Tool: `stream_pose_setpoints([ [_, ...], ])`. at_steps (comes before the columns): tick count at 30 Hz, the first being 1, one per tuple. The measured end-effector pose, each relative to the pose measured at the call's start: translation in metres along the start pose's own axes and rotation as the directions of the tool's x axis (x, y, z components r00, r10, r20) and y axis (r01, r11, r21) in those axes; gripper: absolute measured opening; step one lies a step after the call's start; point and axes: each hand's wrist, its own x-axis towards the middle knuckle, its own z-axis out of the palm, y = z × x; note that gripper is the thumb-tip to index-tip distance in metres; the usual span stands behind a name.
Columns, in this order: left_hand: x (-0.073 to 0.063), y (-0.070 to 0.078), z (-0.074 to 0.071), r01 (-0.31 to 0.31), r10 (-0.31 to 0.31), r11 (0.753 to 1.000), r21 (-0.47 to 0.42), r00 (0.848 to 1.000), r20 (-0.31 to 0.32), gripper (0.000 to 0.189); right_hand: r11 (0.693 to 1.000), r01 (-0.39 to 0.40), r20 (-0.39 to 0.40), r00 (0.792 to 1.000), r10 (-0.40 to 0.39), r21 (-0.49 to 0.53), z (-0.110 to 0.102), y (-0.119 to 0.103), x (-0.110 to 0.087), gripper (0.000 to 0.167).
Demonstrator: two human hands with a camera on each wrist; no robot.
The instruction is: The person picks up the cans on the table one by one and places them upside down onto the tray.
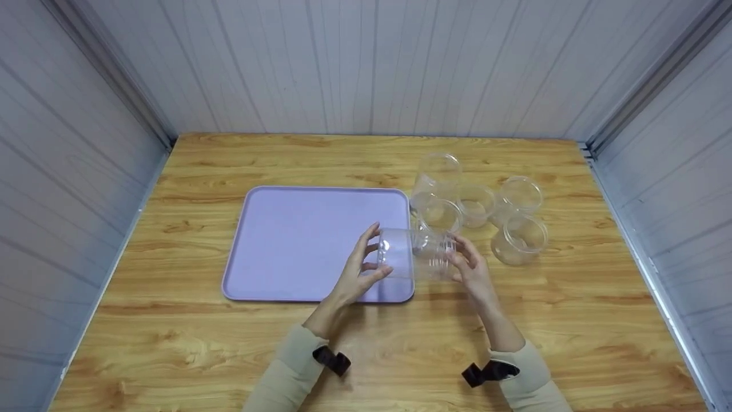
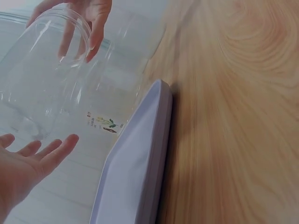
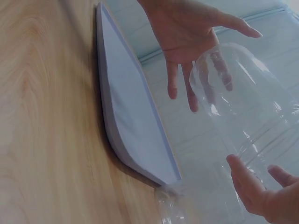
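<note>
A clear plastic jar (image 1: 400, 252) lies sideways in the air over the right edge of the lilac tray (image 1: 303, 246). My right hand (image 1: 474, 277) grips its open end, and in the left wrist view fingers of that right hand (image 2: 91, 21) show at the ringed mouth. At the jar's base is my left hand (image 1: 357, 277), thumb and fingers spread. From the right wrist view, the left hand (image 3: 187, 42) has its palm facing the base and its fingers extended, some seen through the clear plastic.
Right of the tray stand several clear containers: a taller one (image 1: 439, 171) at the back, shorter ones such as the front-right tub (image 1: 519, 240). A small printed plant label (image 2: 105, 122) shows behind the tray. Pale panel walls (image 1: 366, 68) enclose the wooden table (image 1: 200, 355).
</note>
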Motion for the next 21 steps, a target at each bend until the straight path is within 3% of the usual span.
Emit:
stream_pose_setpoints([
  [8, 0.0019, -0.0036, 0.0002, -0.002, -0.005, 0.989, -0.151, 0.999, -0.044, 0.074, 0.997, 0.010, 0.044, 0.999, -0.013, 0.082, 0.0022, 0.0033, 0.0006, 0.044],
  [16, 0.0029, -0.0059, -0.0020, -0.014, 0.008, 0.985, -0.174, 0.999, -0.037, 0.072, 0.998, -0.017, 0.077, 0.997, 0.012, 0.064, 0.0014, 0.0031, 0.0007, 0.045],
  [21, 0.0035, -0.0056, -0.0024, -0.028, 0.015, 0.983, -0.184, 0.997, -0.073, 0.068, 0.999, -0.026, 0.105, 0.994, 0.022, 0.043, 0.0013, 0.0016, 0.0015, 0.045],
])
